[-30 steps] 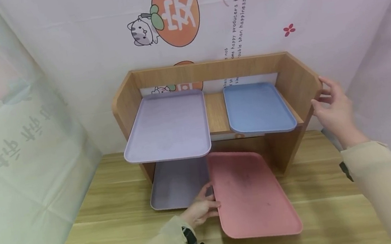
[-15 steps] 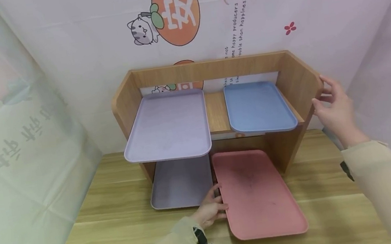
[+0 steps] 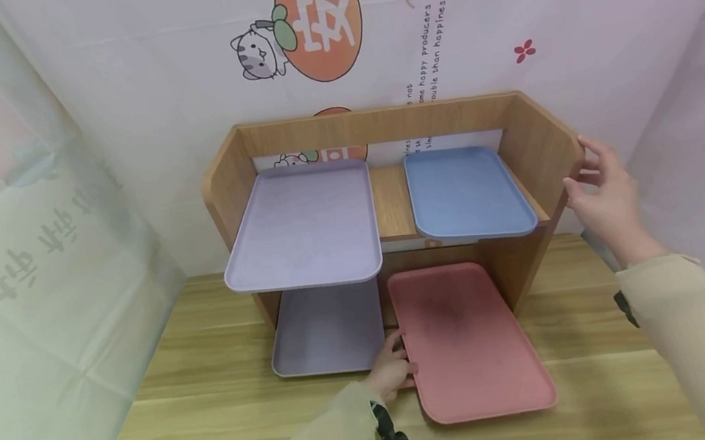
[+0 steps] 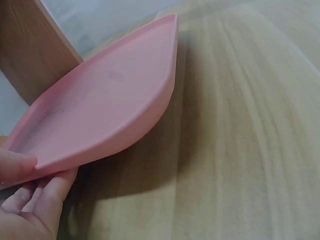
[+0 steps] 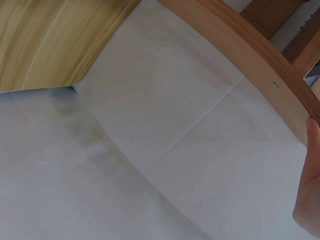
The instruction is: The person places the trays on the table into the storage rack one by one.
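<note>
A pink tray (image 3: pixel 472 345) lies partly inside the lower right bay of a wooden shelf (image 3: pixel 380 125), its near half out over the table. My left hand (image 3: pixel 391 371) pinches its left rim, thumb on top and fingers underneath. In the left wrist view the near end of the pink tray (image 4: pixel 110 95) is raised, with a shadow below it. My right hand (image 3: pixel 607 197) grips the front edge of the shelf's right side panel, thumb on the near side. At the edge of the right wrist view, that hand (image 5: pixel 309 180) touches the wooden panel (image 5: pixel 270 80).
On the upper level sit a lavender tray (image 3: pixel 303 226) at left and a blue tray (image 3: pixel 468 193) at right, both overhanging the front. A greyish-purple tray (image 3: pixel 327 331) is in the lower left bay. Printed cloth (image 3: pixel 161 89) hangs behind the wooden table (image 3: pixel 172 422).
My left hand has moved right and slightly forward with the pink tray, which has straightened and slid a little deeper into the lower right bay. My right hand stays on the panel.
</note>
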Tool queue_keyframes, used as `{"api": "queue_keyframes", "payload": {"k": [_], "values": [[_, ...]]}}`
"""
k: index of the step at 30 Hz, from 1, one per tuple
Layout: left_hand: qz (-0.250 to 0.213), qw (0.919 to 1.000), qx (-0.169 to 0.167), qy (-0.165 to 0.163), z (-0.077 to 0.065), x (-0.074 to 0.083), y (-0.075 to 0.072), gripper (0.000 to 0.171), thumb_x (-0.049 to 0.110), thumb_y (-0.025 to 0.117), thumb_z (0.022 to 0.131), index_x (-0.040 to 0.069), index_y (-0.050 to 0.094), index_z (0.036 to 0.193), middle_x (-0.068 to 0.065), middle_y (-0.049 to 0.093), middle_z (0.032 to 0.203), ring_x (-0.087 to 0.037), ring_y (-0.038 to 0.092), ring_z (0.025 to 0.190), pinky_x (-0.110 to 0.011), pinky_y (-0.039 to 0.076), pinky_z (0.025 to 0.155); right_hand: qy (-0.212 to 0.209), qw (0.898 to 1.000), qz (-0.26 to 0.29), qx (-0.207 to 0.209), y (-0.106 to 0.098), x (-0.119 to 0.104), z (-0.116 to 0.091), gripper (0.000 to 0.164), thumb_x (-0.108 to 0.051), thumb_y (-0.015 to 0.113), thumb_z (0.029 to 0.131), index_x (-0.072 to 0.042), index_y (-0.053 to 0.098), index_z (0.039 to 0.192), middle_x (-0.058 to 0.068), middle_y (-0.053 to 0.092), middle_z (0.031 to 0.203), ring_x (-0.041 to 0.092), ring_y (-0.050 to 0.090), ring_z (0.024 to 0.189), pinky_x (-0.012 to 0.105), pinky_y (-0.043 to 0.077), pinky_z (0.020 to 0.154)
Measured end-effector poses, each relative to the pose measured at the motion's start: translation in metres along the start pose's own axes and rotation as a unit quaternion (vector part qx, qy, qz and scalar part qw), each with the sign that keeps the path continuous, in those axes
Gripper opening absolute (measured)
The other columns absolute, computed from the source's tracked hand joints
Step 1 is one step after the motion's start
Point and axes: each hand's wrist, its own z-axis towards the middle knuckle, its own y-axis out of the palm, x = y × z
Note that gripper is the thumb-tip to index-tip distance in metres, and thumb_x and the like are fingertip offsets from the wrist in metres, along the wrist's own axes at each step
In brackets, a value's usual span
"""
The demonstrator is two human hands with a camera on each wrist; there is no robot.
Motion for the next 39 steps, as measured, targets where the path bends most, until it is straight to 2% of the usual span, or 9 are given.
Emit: {"api": "queue_keyframes", "payload": {"k": [8, 16, 19, 22, 24, 27, 31, 36, 39], "values": [[0.038, 0.9987, 0.033, -0.007, 0.008, 0.013, 0.006, 0.08, -0.014, 0.052, 0.079, 0.012, 0.024, 0.149, -0.022, 0.054, 0.125, -0.021, 0.06, 0.09, -0.031, 0.052, 0.059, -0.004, 1.0, 0.006, 0.0, 0.002, -0.003, 0.0, 0.067, -0.009, 0.05, 0.094, -0.035, 0.022, 0.149, 0.028, 0.041, 0.138, 0.043, 0.045, 0.118, -0.002, 0.041, 0.056], [0.043, 0.9979, 0.048, -0.005, 0.012, 0.014, 0.01, 0.083, -0.017, 0.047, 0.076, 0.012, 0.022, 0.15, -0.024, 0.049, 0.133, -0.02, 0.058, 0.089, -0.03, 0.049, 0.06, -0.014, 1.0, 0.011, 0.006, 0.002, -0.004, 0.0, 0.066, -0.008, 0.049, 0.094, -0.034, 0.023, 0.149, 0.029, 0.042, 0.136, 0.044, 0.046, 0.117, -0.002, 0.041, 0.057], [0.034, 0.9983, 0.048, 0.004, 0.012, 0.011, 0.01, 0.085, -0.018, 0.046, 0.075, 0.009, 0.019, 0.15, -0.027, 0.041, 0.141, -0.025, 0.059, 0.099, -0.03, 0.05, 0.061, -0.016, 1.0, 0.012, 0.005, 0.002, -0.004, 0.0, 0.067, -0.007, 0.049, 0.094, -0.033, 0.023, 0.149, 0.029, 0.042, 0.136, 0.045, 0.045, 0.117, -0.002, 0.041, 0.057], [0.005, 0.9991, 0.042, 0.005, 0.009, 0.007, 0.012, 0.085, -0.017, 0.045, 0.076, 0.004, 0.01, 0.151, -0.028, 0.024, 0.151, -0.03, 0.052, 0.113, -0.03, 0.048, 0.064, -0.016, 1.0, 0.014, 0.004, 0.002, -0.004, 0.0, 0.067, -0.006, 0.049, 0.094, -0.033, 0.023, 0.149, 0.03, 0.042, 0.135, 0.045, 0.045, 0.117, -0.002, 0.041, 0.057], [-0.025, 0.9991, 0.034, -0.002, 0.006, 0.003, 0.014, 0.086, -0.016, 0.044, 0.076, 0.001, 0.004, 0.15, -0.028, 0.014, 0.153, -0.031, 0.049, 0.115, -0.03, 0.046, 0.067, -0.015, 1.0, 0.014, 0.003, 0.002, -0.004, 0.0, 0.067, -0.006, 0.049, 0.094, -0.032, 0.023, 0.149, 0.029, 0.042, 0.136, 0.044, 0.045, 0.118, -0.002, 0.041, 0.057], [-0.068, 0.9973, 0.016, -0.021, 0.002, -0.001, 0.015, 0.083, -0.013, 0.043, 0.079, -0.001, 0.0, 0.15, -0.029, 0.008, 0.153, -0.03, 0.048, 0.108, -0.034, 0.046, 0.072, -0.013, 1.0, 0.014, 0.002, 0.002, -0.004, 0.0, 0.066, -0.006, 0.049, 0.094, -0.031, 0.023, 0.149, 0.029, 0.041, 0.136, 0.045, 0.045, 0.118, -0.001, 0.042, 0.057], [-0.101, 0.9938, -0.026, -0.038, -0.004, -0.006, 0.013, 0.083, -0.014, 0.044, 0.083, 0.004, -0.002, 0.151, -0.028, 0.008, 0.154, -0.03, 0.049, 0.108, -0.052, 0.05, 0.084, -0.009, 1.0, 0.014, 0.0, 0.002, -0.003, 0.0, 0.066, -0.007, 0.049, 0.094, -0.032, 0.022, 0.15, 0.029, 0.041, 0.137, 0.045, 0.044, 0.119, -0.002, 0.041, 0.057], [-0.141, 0.9847, -0.083, -0.061, -0.01, -0.012, 0.011, 0.09, -0.013, 0.047, 0.085, 0.011, -0.01, 0.151, -0.025, -0.008, 0.155, -0.039, 0.044, 0.118, -0.072, 0.036, 0.093, -0.009, 1.0, 0.013, -0.001, 0.001, -0.001, 0.0, 0.066, -0.008, 0.048, 0.095, -0.033, 0.022, 0.15, 0.028, 0.041, 0.137, 0.044, 0.044, 0.118, -0.002, 0.041, 0.057], [-0.161, 0.9781, -0.106, -0.078, -0.015, -0.012, 0.011, 0.091, -0.01, 0.048, 0.087, 0.013, -0.014, 0.15, -0.029, -0.005, 0.153, -0.046, 0.041, 0.123, -0.077, 0.031, 0.092, -0.012, 1.0, 0.01, 0.003, 0.001, 0.0, 0.0, 0.066, -0.007, 0.048, 0.094, -0.032, 0.023, 0.149, 0.028, 0.042, 0.136, 0.043, 0.045, 0.116, -0.002, 0.041, 0.057]]}}
